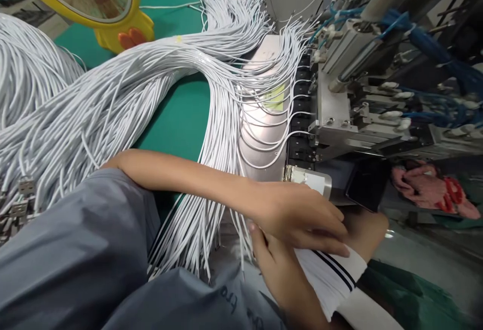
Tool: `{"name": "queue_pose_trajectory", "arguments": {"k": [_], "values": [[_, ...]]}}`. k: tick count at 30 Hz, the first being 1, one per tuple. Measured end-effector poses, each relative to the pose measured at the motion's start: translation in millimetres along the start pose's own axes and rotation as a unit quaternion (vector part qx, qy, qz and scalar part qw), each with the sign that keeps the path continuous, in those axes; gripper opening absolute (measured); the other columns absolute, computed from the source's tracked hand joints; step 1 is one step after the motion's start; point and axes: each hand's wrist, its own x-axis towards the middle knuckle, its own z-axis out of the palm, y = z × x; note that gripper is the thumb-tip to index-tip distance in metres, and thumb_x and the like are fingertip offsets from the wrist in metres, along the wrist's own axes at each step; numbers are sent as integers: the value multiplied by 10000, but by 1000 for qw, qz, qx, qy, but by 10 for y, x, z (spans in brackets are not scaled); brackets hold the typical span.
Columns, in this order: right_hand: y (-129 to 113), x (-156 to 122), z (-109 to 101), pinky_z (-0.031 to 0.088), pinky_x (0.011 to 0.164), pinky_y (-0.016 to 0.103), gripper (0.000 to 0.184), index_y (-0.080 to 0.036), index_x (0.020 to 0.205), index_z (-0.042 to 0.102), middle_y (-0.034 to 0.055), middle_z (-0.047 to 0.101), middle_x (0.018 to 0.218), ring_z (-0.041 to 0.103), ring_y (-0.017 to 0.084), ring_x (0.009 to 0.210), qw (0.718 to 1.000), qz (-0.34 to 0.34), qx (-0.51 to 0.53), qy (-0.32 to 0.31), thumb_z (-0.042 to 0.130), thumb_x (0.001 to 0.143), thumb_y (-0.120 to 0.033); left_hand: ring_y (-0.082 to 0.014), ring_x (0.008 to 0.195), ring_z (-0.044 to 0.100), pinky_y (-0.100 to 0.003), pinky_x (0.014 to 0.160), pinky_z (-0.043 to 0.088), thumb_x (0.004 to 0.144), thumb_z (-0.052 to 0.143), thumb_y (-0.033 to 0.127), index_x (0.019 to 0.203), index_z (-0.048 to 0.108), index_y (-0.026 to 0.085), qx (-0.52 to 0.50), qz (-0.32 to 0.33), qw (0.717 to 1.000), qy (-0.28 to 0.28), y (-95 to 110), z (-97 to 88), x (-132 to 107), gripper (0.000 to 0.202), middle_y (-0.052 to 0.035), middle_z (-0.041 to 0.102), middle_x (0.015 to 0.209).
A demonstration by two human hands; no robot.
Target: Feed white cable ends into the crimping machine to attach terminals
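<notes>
My left arm reaches across from the left. My left hand [298, 217] lies with its fingers stretched flat on a white ribbed cloth with dark stripes [332, 274]. My right hand [277, 264] sits just beneath it, thumb up against the left hand. Its fingers are hidden under the cloth, which it seems to grip from below. Both hands rest over my grey clothing [75, 259], right beside the near ends of a thick bundle of white cables [211, 134].
White cables spread over the green table [181, 113], and several are plugged into a metal machine [339, 103] with blue tubing on the right. A yellow fan [94, 3] stands at the back left. Metal cable plugs [22, 189] lie at the left, red and pink cloth [430, 184] at the right.
</notes>
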Motion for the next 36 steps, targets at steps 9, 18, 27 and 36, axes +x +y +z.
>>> {"name": "queue_pose_trajectory", "arguments": {"k": [9, 18, 27, 36], "values": [[271, -180, -813, 503, 525, 247, 83, -196, 782, 683, 14, 675, 652, 620, 152, 565, 970, 75, 161, 164, 693, 746, -270, -109, 703, 589, -200, 634, 440, 903, 516, 318, 819, 684, 135, -184, -73, 980, -9, -109, 61, -8, 262, -45, 654, 765], [292, 128, -555, 409, 477, 219, 110, -237, 774, 669, -15, 578, 699, 506, 80, 533, 866, 8, 418, 274, 709, 749, -337, -90, 673, 562, -195, 651, 449, 882, 523, 180, 799, 687, 125, -156, -72, 976, 133, -58, 67, 23, 191, -26, 615, 719], [292, 107, -757, 392, 515, 254, 113, -223, 825, 730, 17, 575, 724, 506, 116, 614, 935, -10, 266, 236, 671, 783, -310, -89, 648, 531, -193, 620, 440, 850, 507, 104, 781, 671, 119, -111, -38, 978, 172, -70, 93, 5, 178, -18, 589, 689], [243, 187, -897, 266, 450, 227, 114, -166, 729, 729, -64, 310, 480, 289, 68, 470, 964, 7, 166, 206, 656, 754, -250, -96, 657, 530, -196, 592, 422, 846, 494, 108, 713, 634, 133, -57, -37, 980, 185, -125, 124, -2, 196, -21, 575, 696]]}}
